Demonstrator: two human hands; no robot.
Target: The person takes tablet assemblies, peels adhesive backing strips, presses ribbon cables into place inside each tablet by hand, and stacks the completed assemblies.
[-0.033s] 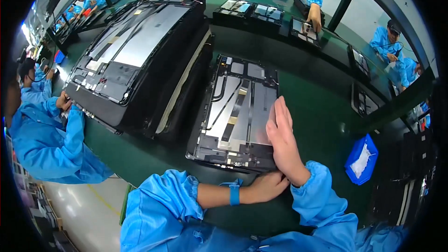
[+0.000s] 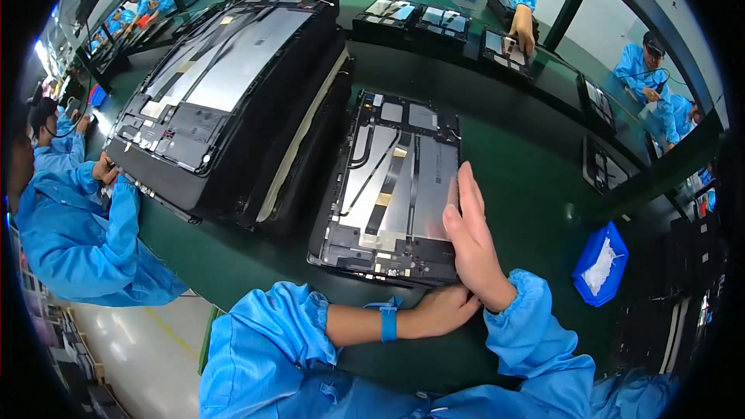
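Head view: one opened device (image 2: 433, 174); right hand (image 2: 473, 244) flat at its right edge, unclamped; left hand (image 2: 436, 313) nearer, cannot tell its grip

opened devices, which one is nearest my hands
The centre device, with the right hand along its right edge; the others, such as the one atop the black stack, lie farther away.

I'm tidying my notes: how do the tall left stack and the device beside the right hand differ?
The tall stack rises high; the device sits much lower. The right hand lies against the device's right edge, while the tall stack stands apart from that hand. Both look dark-edged and silvery on top.
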